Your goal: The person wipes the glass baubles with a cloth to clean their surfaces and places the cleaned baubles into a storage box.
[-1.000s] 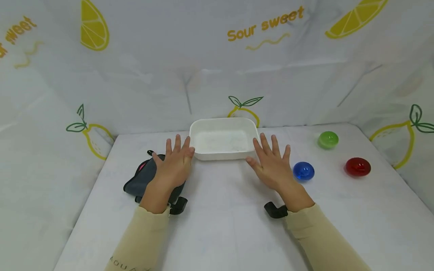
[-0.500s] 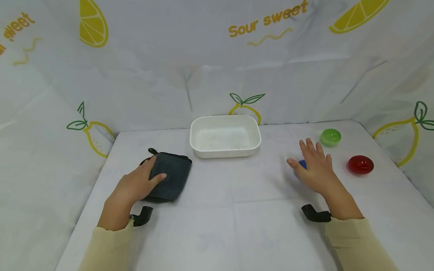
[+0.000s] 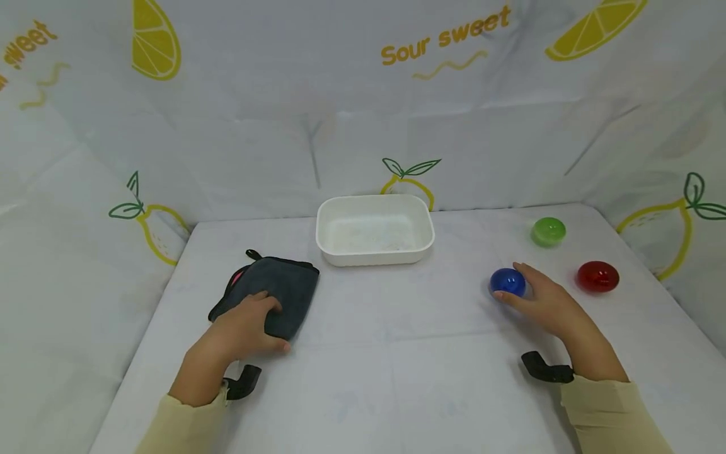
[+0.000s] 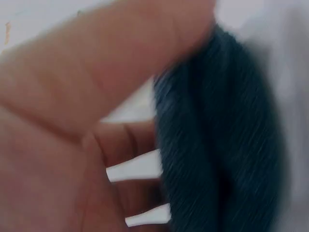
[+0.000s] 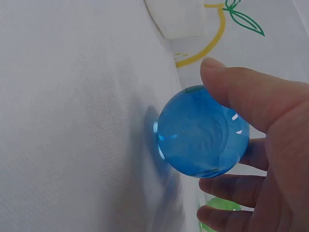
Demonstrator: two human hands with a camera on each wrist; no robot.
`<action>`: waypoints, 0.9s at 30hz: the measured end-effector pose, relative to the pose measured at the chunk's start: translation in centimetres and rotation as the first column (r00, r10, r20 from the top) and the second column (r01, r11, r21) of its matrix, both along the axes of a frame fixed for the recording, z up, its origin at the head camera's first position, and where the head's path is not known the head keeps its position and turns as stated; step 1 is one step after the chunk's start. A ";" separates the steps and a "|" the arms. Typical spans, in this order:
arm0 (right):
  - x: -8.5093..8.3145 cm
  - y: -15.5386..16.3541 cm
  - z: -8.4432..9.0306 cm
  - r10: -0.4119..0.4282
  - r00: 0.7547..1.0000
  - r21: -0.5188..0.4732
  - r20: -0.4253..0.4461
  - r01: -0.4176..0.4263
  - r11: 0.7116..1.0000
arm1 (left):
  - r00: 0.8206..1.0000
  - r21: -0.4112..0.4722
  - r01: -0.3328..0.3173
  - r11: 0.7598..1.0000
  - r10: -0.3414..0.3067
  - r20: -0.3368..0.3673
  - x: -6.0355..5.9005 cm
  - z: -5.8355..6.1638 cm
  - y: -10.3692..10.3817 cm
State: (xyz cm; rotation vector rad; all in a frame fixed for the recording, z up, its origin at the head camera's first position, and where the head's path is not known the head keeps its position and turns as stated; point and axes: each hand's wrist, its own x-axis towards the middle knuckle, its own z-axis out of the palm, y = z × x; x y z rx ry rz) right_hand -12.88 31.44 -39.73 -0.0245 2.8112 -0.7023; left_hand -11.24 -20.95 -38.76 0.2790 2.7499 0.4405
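Item 1, R hand: thumb and fingers curl round blue ball, which sits on table right of centre, well apart from tray. Grip just closing; ball looks not yet lifted.

Item 2, L hand: rests on near edge of dark cloth, left of centre, near tray's left front corner. Fingers bent over cloth edge, thumb along its near side; looks like a pinch.

Step (judged): both hands taking hold, ball at right, cloth at left. Next move needs a firm wrap on the ball, as it is smooth, round and apt to roll; cloth is limp, so needs a full pinch through the fold before lifting.

Also present: green ball, red ball, both beyond R hand, untouched.

View notes:
- R wrist: thumb on top of ball, fingers underneath at far side, ball's shadow on table; grip detail head view lacks. Green ball peeks at bottom.
- L wrist: blurred; cloth against fingers, thumb over it. Clamp unclear here.
- Head: only view giving layout, tray, red ball.
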 end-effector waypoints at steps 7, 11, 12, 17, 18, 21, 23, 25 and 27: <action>0.2 0.7 -0.4 -0.063 0.998 0.001 0.008 0.063 0.998 | 1.000 -0.044 -0.021 0.999 0.020 -0.021 -0.3 0.0 1.6; 0.3 0.8 -0.5 -0.084 0.996 0.022 -0.009 0.085 0.996 | 0.999 -0.040 -0.035 0.999 0.034 -0.030 -0.3 0.0 1.7; 0.3 0.9 -0.4 -0.089 0.996 0.032 -0.011 0.089 0.996 | 0.999 -0.035 -0.042 0.999 0.041 -0.033 -0.4 0.0 1.7; 0.2 1.0 0.0 -0.101 0.995 0.080 0.002 0.101 0.992 | 0.996 -0.023 -0.084 0.996 0.083 -0.038 -0.6 0.0 1.8; 0.1 1.1 0.1 -0.100 0.995 0.092 0.005 0.099 0.991 | 0.996 -0.023 -0.088 0.996 0.087 -0.035 -0.6 0.0 1.8; -0.1 1.1 0.4 -0.088 0.996 0.133 0.010 0.086 0.987 | 0.995 -0.021 -0.092 0.996 0.091 -0.031 -0.7 0.1 1.8; -0.2 1.1 0.5 -0.085 0.996 0.157 0.009 0.083 0.984 | 0.995 -0.020 -0.093 0.995 0.092 -0.028 -0.7 0.2 1.8; -0.2 1.1 0.6 -0.080 0.997 0.169 -0.002 0.079 0.982 | 0.995 -0.021 -0.097 0.995 0.097 -0.024 -0.6 0.3 1.8; -0.2 1.0 0.7 -0.079 0.997 0.172 -0.015 0.080 0.982 | 0.995 -0.021 -0.100 0.995 0.100 -0.018 -0.6 0.4 1.7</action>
